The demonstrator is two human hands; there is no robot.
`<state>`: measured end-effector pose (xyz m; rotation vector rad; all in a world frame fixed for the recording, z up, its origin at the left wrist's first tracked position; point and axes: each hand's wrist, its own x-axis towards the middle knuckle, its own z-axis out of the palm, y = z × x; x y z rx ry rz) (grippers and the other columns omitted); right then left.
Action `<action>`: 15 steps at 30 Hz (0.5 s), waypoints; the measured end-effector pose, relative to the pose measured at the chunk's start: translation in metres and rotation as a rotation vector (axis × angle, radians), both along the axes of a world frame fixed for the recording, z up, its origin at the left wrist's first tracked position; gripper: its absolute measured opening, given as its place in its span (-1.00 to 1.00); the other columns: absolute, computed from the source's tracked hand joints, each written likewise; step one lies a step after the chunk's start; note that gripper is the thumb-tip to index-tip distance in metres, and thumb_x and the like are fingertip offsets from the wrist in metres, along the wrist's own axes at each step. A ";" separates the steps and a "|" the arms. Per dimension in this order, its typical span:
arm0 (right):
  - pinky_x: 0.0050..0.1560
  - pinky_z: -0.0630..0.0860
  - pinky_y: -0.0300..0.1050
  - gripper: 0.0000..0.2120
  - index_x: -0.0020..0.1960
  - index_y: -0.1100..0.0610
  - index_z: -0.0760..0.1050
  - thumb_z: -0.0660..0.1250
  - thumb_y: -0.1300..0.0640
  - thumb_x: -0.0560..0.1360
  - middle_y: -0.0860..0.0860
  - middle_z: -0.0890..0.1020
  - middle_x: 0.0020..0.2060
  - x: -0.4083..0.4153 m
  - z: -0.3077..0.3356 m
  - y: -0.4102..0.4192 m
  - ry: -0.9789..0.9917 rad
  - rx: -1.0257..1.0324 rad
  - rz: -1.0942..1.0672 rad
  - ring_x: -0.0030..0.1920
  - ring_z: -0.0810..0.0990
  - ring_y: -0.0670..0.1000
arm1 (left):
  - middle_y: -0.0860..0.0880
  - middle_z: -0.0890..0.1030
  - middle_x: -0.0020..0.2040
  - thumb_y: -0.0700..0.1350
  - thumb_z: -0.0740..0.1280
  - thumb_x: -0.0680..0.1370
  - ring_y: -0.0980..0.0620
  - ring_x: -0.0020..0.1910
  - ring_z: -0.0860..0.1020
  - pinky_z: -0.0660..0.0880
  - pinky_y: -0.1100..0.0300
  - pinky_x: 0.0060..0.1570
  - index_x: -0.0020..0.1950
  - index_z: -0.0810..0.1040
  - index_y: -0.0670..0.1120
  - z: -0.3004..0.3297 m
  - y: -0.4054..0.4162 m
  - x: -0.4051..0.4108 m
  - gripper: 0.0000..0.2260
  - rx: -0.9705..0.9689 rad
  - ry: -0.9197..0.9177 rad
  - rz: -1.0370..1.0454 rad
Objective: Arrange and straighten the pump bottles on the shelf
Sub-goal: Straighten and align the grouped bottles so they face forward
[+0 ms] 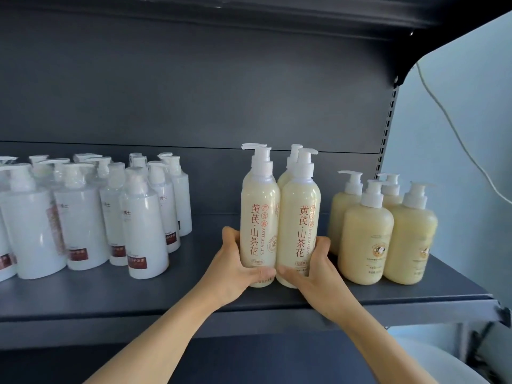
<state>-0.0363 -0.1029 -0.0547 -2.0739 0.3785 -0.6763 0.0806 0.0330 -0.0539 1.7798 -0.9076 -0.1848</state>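
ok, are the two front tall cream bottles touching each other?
Touching. The head view shows the left front bottle and right front bottle pressed side against side with no gap, the left hand and right hand wrapped round their bases.

Rear cream bottles (291, 162) mostly hidden

- Bare shelf (205, 261) between the white bottles (144, 225) and the tall cream bottles (279, 217) — a hand fits there.
- Squat yellow bottles (382, 234) stand just beside the cream group — only a narrow gap.
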 end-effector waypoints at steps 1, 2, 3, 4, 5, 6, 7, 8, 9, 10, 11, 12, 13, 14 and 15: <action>-0.17 0.48 -0.44 -0.49 0.12 0.05 0.12 0.44 0.08 0.43 -0.13 0.46 0.12 0.000 0.000 0.000 0.006 0.003 0.004 0.08 0.49 -0.25 | 0.19 0.45 0.10 -0.05 0.55 0.33 0.25 0.11 0.47 0.50 0.37 -0.12 0.10 0.18 -0.01 0.001 0.000 -0.001 -0.41 0.002 0.005 -0.001; -0.17 0.49 -0.42 -0.46 0.13 0.04 0.11 0.45 0.08 0.41 -0.14 0.46 0.12 -0.001 -0.001 0.000 0.014 0.009 0.012 0.08 0.49 -0.25 | 0.20 0.44 0.10 -0.05 0.55 0.34 0.23 0.12 0.47 0.50 0.37 -0.12 0.12 0.18 -0.01 0.001 0.001 -0.002 -0.41 0.005 0.016 -0.002; -0.18 0.49 -0.40 -0.44 0.14 0.03 0.11 0.46 0.08 0.40 -0.15 0.46 0.12 -0.001 -0.001 0.000 0.022 0.014 0.020 0.07 0.49 -0.25 | 0.21 0.44 0.10 -0.06 0.54 0.35 0.23 0.12 0.47 0.50 0.38 -0.12 0.14 0.18 0.00 0.002 0.002 -0.002 -0.40 0.008 0.034 -0.006; -0.18 0.49 -0.40 -0.42 0.15 0.02 0.10 0.47 0.08 0.39 -0.17 0.46 0.11 -0.002 -0.001 0.000 0.031 0.017 0.025 0.07 0.48 -0.25 | 0.21 0.44 0.10 -0.08 0.53 0.36 0.24 0.11 0.47 0.50 0.38 -0.13 0.16 0.18 0.00 0.003 0.003 -0.002 -0.41 0.006 0.060 -0.011; -0.20 0.48 -0.40 -0.42 0.16 0.01 0.10 0.47 0.09 0.39 -0.18 0.45 0.10 -0.002 -0.001 0.000 0.040 0.014 0.023 0.06 0.48 -0.26 | 0.22 0.44 0.09 -0.10 0.52 0.38 0.25 0.09 0.47 0.49 0.39 -0.15 0.17 0.20 0.01 0.004 0.004 -0.002 -0.43 -0.003 0.091 -0.017; -0.21 0.47 -0.40 -0.43 0.16 0.00 0.09 0.45 0.10 0.40 -0.18 0.45 0.10 -0.002 0.000 0.000 0.049 0.004 0.017 0.05 0.48 -0.25 | 0.22 0.45 0.09 -0.12 0.51 0.40 0.27 0.08 0.47 0.49 0.40 -0.17 0.17 0.22 0.00 0.004 0.005 -0.001 -0.47 -0.013 0.115 -0.022; -0.22 0.47 -0.39 -0.43 0.16 0.00 0.09 0.44 0.10 0.41 -0.18 0.46 0.10 -0.002 -0.001 0.000 0.054 -0.005 0.011 0.05 0.48 -0.25 | 0.21 0.47 0.09 -0.13 0.49 0.41 0.28 0.08 0.47 0.49 0.40 -0.17 0.17 0.23 -0.01 0.004 0.006 0.000 -0.49 -0.021 0.125 -0.024; -0.22 0.47 -0.39 -0.44 0.17 0.00 0.09 0.44 0.11 0.41 -0.17 0.46 0.10 -0.002 -0.001 0.000 0.056 -0.011 0.009 0.04 0.48 -0.25 | 0.22 0.47 0.09 -0.14 0.49 0.42 0.29 0.08 0.47 0.49 0.41 -0.18 0.16 0.25 -0.01 0.003 0.006 0.000 -0.51 -0.022 0.124 -0.023; -0.21 0.47 -0.38 -0.45 0.16 0.00 0.09 0.43 0.11 0.42 -0.18 0.46 0.10 -0.002 -0.001 0.000 0.056 -0.013 0.009 0.04 0.48 -0.26 | 0.22 0.47 0.09 -0.14 0.48 0.42 0.31 0.07 0.47 0.49 0.42 -0.19 0.16 0.25 -0.02 0.003 0.007 0.000 -0.52 -0.022 0.121 -0.024; -0.19 0.47 -0.37 -0.45 0.16 -0.01 0.08 0.43 0.10 0.42 -0.18 0.46 0.10 -0.002 -0.002 0.000 0.054 -0.017 0.010 0.04 0.48 -0.26 | 0.23 0.47 0.08 -0.14 0.48 0.42 0.33 0.05 0.47 0.50 0.43 -0.19 0.16 0.25 -0.02 0.002 0.007 0.000 -0.53 -0.018 0.117 -0.023; -0.15 0.46 -0.35 -0.45 0.16 -0.02 0.08 0.43 0.10 0.42 -0.18 0.46 0.11 -0.002 -0.003 0.000 0.050 -0.024 0.012 0.05 0.48 -0.24 | 0.24 0.46 0.08 -0.13 0.48 0.43 0.34 0.03 0.47 0.50 0.42 -0.17 0.16 0.25 -0.02 0.003 0.006 0.000 -0.53 -0.012 0.114 -0.021; -0.11 0.46 -0.33 -0.45 0.15 -0.03 0.08 0.43 0.09 0.42 -0.17 0.47 0.11 -0.001 -0.004 0.000 0.048 -0.032 0.012 0.06 0.48 -0.22 | 0.24 0.46 0.08 -0.12 0.48 0.43 0.34 0.03 0.47 0.51 0.40 -0.15 0.16 0.25 -0.01 0.002 0.006 0.000 -0.53 -0.005 0.111 -0.016; -0.06 0.46 -0.30 -0.45 0.15 -0.04 0.08 0.43 0.08 0.42 -0.17 0.47 0.11 -0.001 -0.005 -0.001 0.048 -0.041 0.010 0.06 0.49 -0.20 | 0.24 0.46 0.08 -0.11 0.48 0.43 0.33 0.03 0.47 0.51 0.39 -0.13 0.16 0.25 -0.01 0.003 0.006 0.000 -0.53 0.002 0.106 -0.010; -0.02 0.47 -0.27 -0.45 0.14 -0.04 0.08 0.43 0.08 0.42 -0.17 0.47 0.11 -0.001 -0.005 -0.001 0.049 -0.053 0.008 0.06 0.49 -0.18 | 0.24 0.46 0.08 -0.10 0.47 0.43 0.33 0.03 0.46 0.51 0.39 -0.13 0.17 0.24 -0.01 0.003 0.006 0.000 -0.53 0.010 0.100 -0.003; 0.01 0.49 -0.23 -0.45 0.14 -0.05 0.07 0.43 0.08 0.42 -0.17 0.47 0.10 -0.001 -0.006 -0.001 0.046 -0.065 0.004 0.06 0.50 -0.16 | 0.24 0.46 0.08 -0.09 0.47 0.43 0.33 0.03 0.46 0.50 0.40 -0.13 0.17 0.24 -0.01 0.003 0.006 0.000 -0.53 0.016 0.095 0.001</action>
